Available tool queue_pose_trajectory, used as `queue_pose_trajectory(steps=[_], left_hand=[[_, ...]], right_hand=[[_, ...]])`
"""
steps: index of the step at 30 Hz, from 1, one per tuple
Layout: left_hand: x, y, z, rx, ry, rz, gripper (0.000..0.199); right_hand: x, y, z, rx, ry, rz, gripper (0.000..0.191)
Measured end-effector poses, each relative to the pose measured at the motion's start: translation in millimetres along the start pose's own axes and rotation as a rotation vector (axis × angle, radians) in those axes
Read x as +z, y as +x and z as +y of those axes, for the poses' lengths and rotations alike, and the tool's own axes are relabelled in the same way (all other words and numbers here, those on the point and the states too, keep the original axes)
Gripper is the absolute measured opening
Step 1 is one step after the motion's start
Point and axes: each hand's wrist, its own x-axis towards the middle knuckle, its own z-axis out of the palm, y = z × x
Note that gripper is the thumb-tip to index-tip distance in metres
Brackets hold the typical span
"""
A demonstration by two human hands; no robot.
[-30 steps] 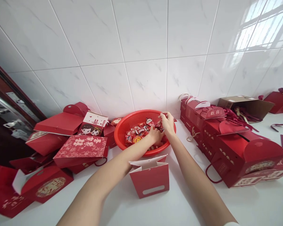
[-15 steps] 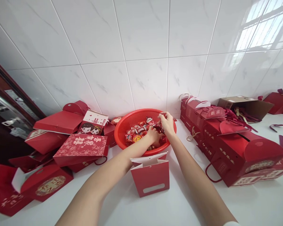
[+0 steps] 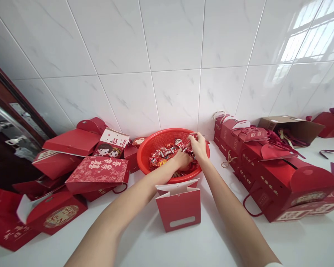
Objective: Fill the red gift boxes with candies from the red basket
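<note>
A red plastic basket [image 3: 147,142] holds wrapped sweets [image 3: 163,154]. My left hand [image 3: 183,160] reaches into it among the sweets, fingers bent, with what lies under them hidden. At the basket's right side is my right hand [image 3: 197,145], its fingers curled around a small red wrapped piece near the rim. In front of the basket, between my forearms, an open-topped red paper box [image 3: 178,207] stands upright on the white surface, with an oblong window low on its front.
Red gift boxes [image 3: 97,172] are piled at the left. A row of closed red boxes [image 3: 250,163] runs along the right. Behind it lies a cardboard box [image 3: 300,128] with dark red ribbons. A tiled wall [image 3: 175,96] rises behind the basket.
My left hand has shifted slightly right among the sweets, its fingers now bent down. The whole view has moved a little. My right hand stays by the basket's right side.
</note>
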Motion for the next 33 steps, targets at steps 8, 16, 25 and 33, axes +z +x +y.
queue_pose_trajectory(steps=[8,16,25,33], left_hand=[[-19.5,-7,-21,-0.120,-0.384,-0.042,0.026],[-33.2,-15,-40,-0.263,-0.716,0.238,0.040],[-31.4,-13,-45,-0.315,-0.906,0.389,0.046],[-38.5,-12,-42,-0.299,-1.025,0.557,0.055]], right_hand=[[0,-1,-4,0.001,0.007,0.017,0.012],[-1,3,0,-0.048,0.010,0.073,0.015],[-3,8,3,-0.040,0.021,0.168,0.014],[-1,11,11,-0.021,-0.007,0.103,0.024]])
